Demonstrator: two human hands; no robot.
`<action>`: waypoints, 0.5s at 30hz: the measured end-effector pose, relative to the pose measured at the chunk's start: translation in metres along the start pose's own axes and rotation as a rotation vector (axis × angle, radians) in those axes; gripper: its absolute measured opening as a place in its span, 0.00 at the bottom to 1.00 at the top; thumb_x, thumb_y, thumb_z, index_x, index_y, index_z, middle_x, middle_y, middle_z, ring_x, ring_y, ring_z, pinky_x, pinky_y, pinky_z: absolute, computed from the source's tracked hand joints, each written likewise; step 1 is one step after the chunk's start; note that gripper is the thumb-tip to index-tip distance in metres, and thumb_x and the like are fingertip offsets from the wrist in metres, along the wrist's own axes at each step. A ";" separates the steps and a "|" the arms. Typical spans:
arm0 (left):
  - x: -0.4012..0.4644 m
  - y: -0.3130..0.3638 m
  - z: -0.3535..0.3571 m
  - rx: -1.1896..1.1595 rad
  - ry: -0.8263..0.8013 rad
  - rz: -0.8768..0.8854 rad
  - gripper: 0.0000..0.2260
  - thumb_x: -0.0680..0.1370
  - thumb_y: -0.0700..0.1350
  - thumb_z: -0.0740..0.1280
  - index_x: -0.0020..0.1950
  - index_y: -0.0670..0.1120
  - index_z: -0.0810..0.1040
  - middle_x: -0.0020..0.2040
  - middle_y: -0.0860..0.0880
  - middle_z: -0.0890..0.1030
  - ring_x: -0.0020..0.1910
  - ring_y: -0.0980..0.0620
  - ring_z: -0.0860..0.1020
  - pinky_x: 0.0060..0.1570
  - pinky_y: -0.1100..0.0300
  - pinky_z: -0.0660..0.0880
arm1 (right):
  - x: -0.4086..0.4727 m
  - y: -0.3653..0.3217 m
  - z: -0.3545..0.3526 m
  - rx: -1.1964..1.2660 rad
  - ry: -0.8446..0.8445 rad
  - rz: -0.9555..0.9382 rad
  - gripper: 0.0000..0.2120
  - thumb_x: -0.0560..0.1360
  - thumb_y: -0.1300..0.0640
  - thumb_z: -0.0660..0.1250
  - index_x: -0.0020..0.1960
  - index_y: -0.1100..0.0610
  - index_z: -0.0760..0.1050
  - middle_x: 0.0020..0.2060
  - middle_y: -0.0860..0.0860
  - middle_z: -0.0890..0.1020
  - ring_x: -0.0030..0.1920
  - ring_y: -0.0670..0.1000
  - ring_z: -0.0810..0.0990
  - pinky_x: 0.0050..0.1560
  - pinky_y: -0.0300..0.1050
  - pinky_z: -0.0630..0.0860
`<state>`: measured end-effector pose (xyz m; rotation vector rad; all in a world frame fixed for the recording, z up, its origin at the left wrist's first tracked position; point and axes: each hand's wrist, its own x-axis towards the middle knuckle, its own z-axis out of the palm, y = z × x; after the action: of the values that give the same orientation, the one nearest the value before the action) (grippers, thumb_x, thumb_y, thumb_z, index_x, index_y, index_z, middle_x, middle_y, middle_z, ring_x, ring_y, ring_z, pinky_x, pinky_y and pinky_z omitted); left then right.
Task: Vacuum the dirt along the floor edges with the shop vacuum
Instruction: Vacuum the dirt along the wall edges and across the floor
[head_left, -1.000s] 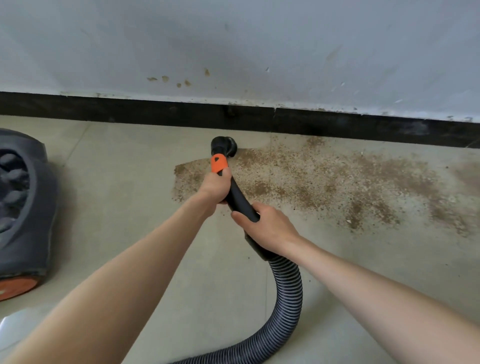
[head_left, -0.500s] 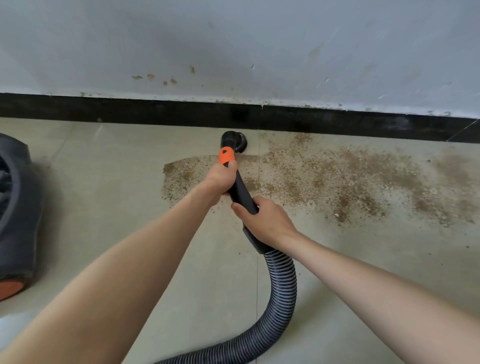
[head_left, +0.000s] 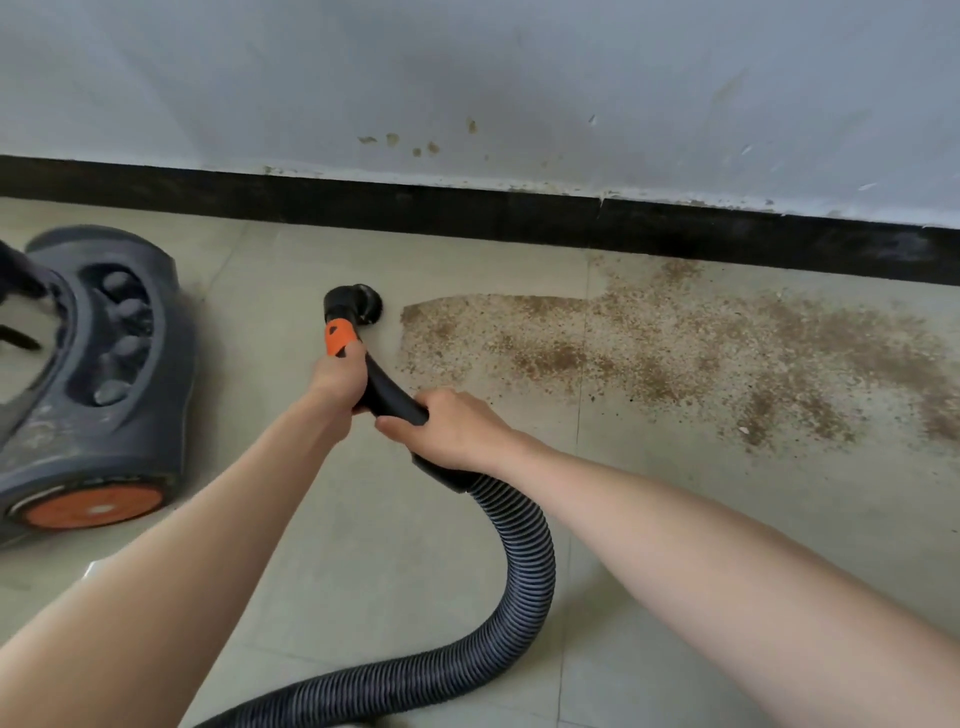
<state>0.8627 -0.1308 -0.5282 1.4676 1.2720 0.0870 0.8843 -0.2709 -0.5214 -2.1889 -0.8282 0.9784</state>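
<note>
A black vacuum nozzle (head_left: 358, 302) with an orange collar (head_left: 340, 336) rests on the tiled floor, just left of a broad patch of brown dirt (head_left: 649, 353). My left hand (head_left: 335, 382) grips the black handle right below the orange collar. My right hand (head_left: 452, 426) grips the same handle lower down, where the ribbed grey hose (head_left: 519, 566) begins. The hose curls down and leftward out of view. The dirt spreads to the right along the black baseboard (head_left: 519, 213).
The grey vacuum body (head_left: 111, 374) with an orange wheel hub (head_left: 93, 506) lies on the floor at the left, close to my left arm. A stained white wall (head_left: 519, 78) rises above the baseboard. Bare tiles lie between the vacuum body and the nozzle.
The nozzle has moved left, off the dirt patch's left part to just beyond its edge. My view swung left, bringing more of the vacuum body into sight. Both hands keep their grip.
</note>
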 end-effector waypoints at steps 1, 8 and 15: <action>-0.004 -0.006 -0.001 -0.025 -0.016 -0.012 0.19 0.82 0.49 0.55 0.66 0.37 0.66 0.55 0.41 0.73 0.54 0.42 0.75 0.48 0.53 0.73 | -0.006 0.003 0.001 -0.017 -0.007 0.003 0.19 0.76 0.37 0.61 0.44 0.54 0.72 0.40 0.52 0.82 0.39 0.54 0.79 0.36 0.45 0.71; -0.027 0.000 0.032 -0.039 -0.153 0.024 0.14 0.82 0.48 0.56 0.61 0.39 0.67 0.47 0.44 0.73 0.50 0.45 0.73 0.48 0.54 0.72 | -0.038 0.021 -0.015 0.021 0.056 0.080 0.19 0.76 0.36 0.60 0.46 0.53 0.71 0.39 0.51 0.81 0.39 0.55 0.80 0.36 0.45 0.71; -0.040 0.018 0.083 0.052 -0.291 0.057 0.14 0.82 0.49 0.56 0.59 0.40 0.68 0.41 0.46 0.73 0.48 0.45 0.74 0.44 0.55 0.72 | -0.061 0.041 -0.037 0.021 0.172 0.216 0.20 0.76 0.35 0.59 0.48 0.52 0.71 0.40 0.51 0.79 0.40 0.55 0.79 0.34 0.45 0.69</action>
<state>0.9121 -0.2104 -0.5223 1.5003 1.0024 -0.1195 0.8932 -0.3511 -0.5051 -2.3412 -0.5078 0.8786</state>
